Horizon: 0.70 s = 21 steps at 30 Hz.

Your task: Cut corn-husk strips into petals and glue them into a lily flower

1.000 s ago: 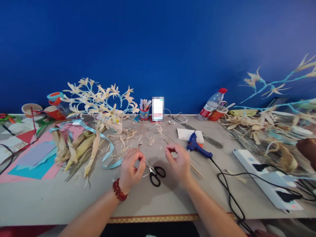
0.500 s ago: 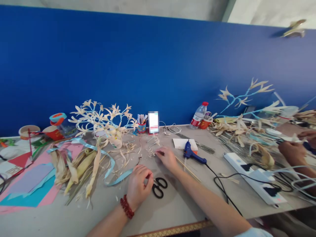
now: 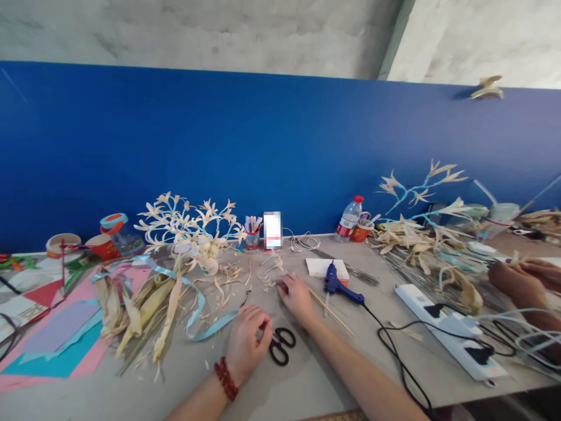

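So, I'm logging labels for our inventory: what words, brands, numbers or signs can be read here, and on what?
No text can be read.
Bottle label: lettering too small and blurred.
Upright screen: pixelated, unreadable.
Red paper cup at left: yellowish marks, too blurred.
Pen cup: marks too small.
White-and-red sheet, far left: faint marks, unreadable.

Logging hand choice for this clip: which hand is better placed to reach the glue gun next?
Probably the right hand: it is nearer the blue glue gun, while the left hand is farther left, beside the scissors.
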Tool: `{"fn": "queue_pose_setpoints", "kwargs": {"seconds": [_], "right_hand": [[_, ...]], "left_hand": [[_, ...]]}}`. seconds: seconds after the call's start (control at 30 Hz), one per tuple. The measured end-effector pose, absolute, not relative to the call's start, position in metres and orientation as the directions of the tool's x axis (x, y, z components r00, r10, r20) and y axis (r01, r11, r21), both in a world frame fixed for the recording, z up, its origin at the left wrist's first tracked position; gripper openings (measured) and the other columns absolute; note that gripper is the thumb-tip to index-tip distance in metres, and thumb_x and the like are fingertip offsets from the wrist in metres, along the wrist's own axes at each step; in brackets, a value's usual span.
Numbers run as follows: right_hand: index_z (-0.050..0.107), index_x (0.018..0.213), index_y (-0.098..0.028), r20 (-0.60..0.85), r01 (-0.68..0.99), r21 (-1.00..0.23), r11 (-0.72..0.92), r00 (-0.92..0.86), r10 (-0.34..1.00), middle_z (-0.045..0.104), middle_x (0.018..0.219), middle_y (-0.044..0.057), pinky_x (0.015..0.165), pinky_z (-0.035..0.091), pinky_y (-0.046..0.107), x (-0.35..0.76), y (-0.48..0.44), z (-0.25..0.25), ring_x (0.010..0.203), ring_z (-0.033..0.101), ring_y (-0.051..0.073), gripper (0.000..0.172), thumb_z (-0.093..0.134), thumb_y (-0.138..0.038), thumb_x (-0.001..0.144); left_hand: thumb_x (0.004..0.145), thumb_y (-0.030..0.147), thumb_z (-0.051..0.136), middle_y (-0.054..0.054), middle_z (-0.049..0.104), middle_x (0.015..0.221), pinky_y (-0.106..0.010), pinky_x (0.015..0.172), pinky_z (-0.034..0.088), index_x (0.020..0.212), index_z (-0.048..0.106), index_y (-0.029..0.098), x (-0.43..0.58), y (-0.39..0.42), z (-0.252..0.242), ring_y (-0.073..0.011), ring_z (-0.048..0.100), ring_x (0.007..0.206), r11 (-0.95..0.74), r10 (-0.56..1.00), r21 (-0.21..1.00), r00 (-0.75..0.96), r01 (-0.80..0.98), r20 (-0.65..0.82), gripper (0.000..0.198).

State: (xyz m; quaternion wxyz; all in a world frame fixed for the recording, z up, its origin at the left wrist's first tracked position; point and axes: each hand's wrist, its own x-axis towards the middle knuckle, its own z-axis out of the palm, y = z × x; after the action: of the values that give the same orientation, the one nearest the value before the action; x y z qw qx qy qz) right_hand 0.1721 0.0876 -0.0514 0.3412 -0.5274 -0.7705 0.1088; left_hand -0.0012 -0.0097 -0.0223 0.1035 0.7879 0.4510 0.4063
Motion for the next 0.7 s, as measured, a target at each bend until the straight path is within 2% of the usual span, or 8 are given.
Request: {"fn": "queue_pose_setpoints", "kwargs": {"seconds": [0.13, 0.23, 0.33, 0.47, 0.6, 0.7], "right_hand": [[0.069, 0.102, -0.024, 0.43, 0.715, -0.528, 0.459, -0.241, 0.87, 0.067, 0.098, 0.005, 0.085, 0.044, 0.03, 0.17, 0.086, -0.051, 0.092, 0.06, 0.021, 0.026, 0.052, -0.013, 0.086], [0.065, 0.106, -0.021, 0.449, 0.699, -0.556, 0.451, -0.204, 0.87, 0.067, 0.1, 0.008, 0.086, 0.045, 0.032, 0.171, 0.086, -0.054, 0.094, 0.06, 0.022, 0.026, 0.045, -0.016, 0.09], [0.059, 0.113, -0.017, 0.462, 0.683, -0.599, 0.418, -0.132, 0.877, 0.067, 0.102, 0.011, 0.087, 0.046, 0.035, 0.173, 0.086, -0.056, 0.096, 0.061, 0.023, 0.03, 0.037, -0.017, 0.093], [0.055, 0.113, -0.016, 0.443, 0.662, -0.648, 0.377, -0.074, 0.893, 0.067, 0.1, 0.012, 0.079, 0.05, 0.036, 0.18, 0.088, -0.053, 0.088, 0.064, 0.023, 0.03, 0.032, -0.019, 0.094], [0.056, 0.114, -0.018, 0.401, 0.628, -0.66, 0.412, -0.168, 0.9, 0.069, 0.093, 0.008, 0.073, 0.051, 0.033, 0.194, 0.078, -0.04, 0.079, 0.065, 0.021, 0.031, 0.044, -0.017, 0.086], [0.064, 0.099, -0.02, 0.354, 0.626, -0.632, 0.456, -0.291, 0.889, 0.069, 0.091, 0.007, 0.074, 0.05, 0.032, 0.199, 0.053, -0.028, 0.082, 0.065, 0.022, 0.021, 0.049, -0.018, 0.085]], "left_hand": [[0.086, 0.013, 0.047, -0.001, 0.055, 0.068, -0.034, 0.074, 0.043, 0.071, 0.051, 0.02, 0.0, -0.009, -0.024, -0.018, 0.053, 0.07, -0.568, 0.798, 0.525, 0.27, 0.634, 0.538, 0.017], [0.087, 0.014, 0.047, -0.002, 0.056, 0.071, -0.034, 0.073, 0.043, 0.074, 0.052, 0.02, -0.001, -0.011, -0.025, -0.0185, 0.054, 0.072, -0.554, 0.808, 0.537, 0.256, 0.636, 0.53, 0.016], [0.088, 0.014, 0.047, -0.004, 0.06, 0.08, -0.034, 0.075, 0.046, 0.084, 0.056, 0.02, -0.001, -0.012, -0.027, -0.0199, 0.056, 0.079, -0.535, 0.819, 0.562, 0.225, 0.631, 0.527, 0.011], [0.088, 0.011, 0.047, -0.005, 0.064, 0.089, -0.036, 0.08, 0.048, 0.097, 0.06, 0.021, -0.002, -0.01, -0.03, -0.0209, 0.059, 0.087, -0.552, 0.809, 0.546, 0.247, 0.63, 0.534, 0.019], [0.087, 0.007, 0.044, -0.006, 0.064, 0.092, -0.037, 0.082, 0.049, 0.106, 0.062, 0.023, -0.003, -0.008, -0.03, -0.0207, 0.059, 0.088, -0.593, 0.779, 0.484, 0.307, 0.644, 0.546, 0.03], [0.084, 0.007, 0.047, -0.009, 0.061, 0.107, -0.038, 0.086, 0.05, 0.114, 0.06, 0.022, -0.001, -0.009, -0.022, -0.0217, 0.058, 0.098, -0.573, 0.785, 0.473, 0.283, 0.669, 0.55, 0.036]]}}
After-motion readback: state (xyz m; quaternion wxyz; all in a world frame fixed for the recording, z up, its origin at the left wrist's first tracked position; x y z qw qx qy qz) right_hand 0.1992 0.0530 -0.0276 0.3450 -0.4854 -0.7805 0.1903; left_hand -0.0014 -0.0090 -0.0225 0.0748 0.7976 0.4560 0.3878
